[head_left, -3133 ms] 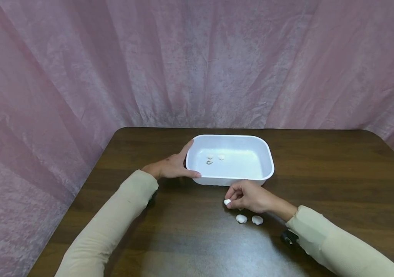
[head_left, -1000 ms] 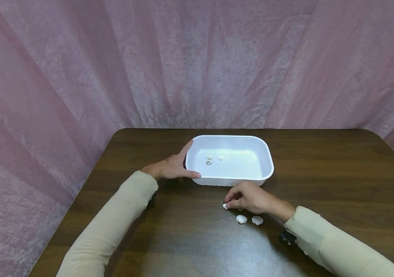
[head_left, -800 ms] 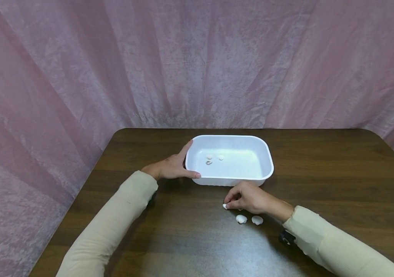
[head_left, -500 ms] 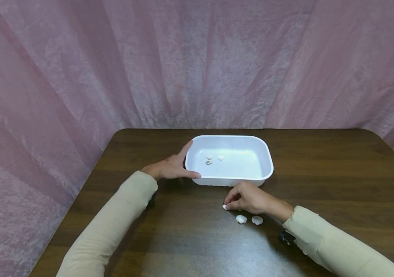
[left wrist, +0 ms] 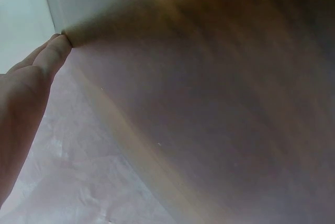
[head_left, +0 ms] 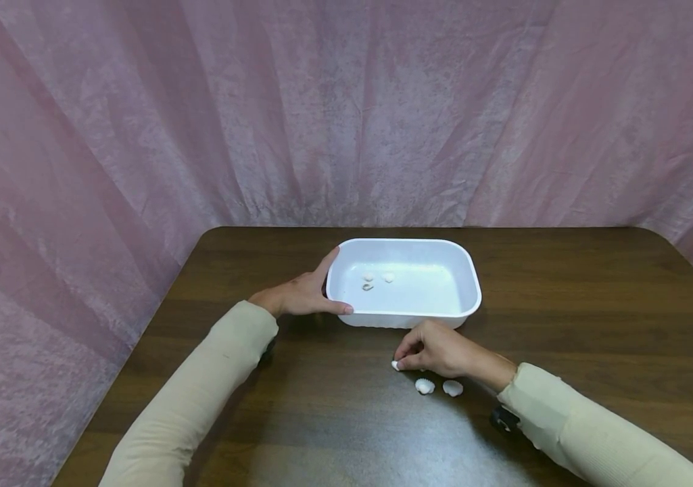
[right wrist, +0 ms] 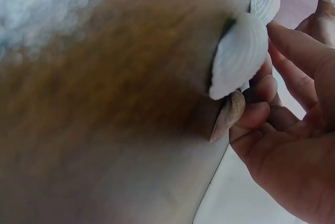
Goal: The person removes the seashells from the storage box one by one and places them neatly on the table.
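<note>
Head view shows your right hand (head_left: 439,350) pinching a white shell (head_left: 395,365) while your left hand (head_left: 306,293) grips the tub (head_left: 431,287). Slight fingertip contact could let it slip.

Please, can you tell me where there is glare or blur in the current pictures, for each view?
Head view: pale glare on the near part of the table, otherwise fairly clear; left wrist view: hazy, the wood blurred, with a darker patch beside the left hand; right wrist view: bright glare at upper left, wood blurred, but ridges visible on the large white shell.
</note>
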`<state>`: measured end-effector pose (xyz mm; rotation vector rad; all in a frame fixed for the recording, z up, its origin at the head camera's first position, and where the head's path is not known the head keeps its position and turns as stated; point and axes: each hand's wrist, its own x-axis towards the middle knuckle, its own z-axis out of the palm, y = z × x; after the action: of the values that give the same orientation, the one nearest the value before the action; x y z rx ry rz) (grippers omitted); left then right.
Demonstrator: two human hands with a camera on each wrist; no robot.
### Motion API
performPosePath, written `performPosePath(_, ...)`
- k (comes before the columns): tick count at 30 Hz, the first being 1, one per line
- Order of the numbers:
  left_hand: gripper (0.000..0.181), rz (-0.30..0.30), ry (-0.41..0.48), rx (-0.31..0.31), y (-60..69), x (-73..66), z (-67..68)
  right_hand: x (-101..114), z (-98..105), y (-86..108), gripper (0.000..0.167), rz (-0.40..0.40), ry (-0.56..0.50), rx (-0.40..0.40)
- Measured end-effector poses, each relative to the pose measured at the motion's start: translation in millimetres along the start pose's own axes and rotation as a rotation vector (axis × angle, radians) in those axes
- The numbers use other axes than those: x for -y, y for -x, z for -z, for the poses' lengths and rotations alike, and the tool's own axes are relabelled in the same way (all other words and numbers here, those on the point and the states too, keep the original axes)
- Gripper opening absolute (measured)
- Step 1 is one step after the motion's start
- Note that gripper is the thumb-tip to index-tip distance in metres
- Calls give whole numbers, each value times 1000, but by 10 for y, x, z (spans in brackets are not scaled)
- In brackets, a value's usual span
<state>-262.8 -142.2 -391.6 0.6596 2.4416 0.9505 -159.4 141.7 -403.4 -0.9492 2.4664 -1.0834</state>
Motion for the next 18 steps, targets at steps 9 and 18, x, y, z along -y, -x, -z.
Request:
performPosePath(9, 125, -6, 8, 0, 18, -4, -3, 23, 59, 29, 6, -47, 13, -6)
performPosePath(18, 124, -2, 7, -6, 19, -7, 1, 243, 266, 117, 14, -62, -48, -17)
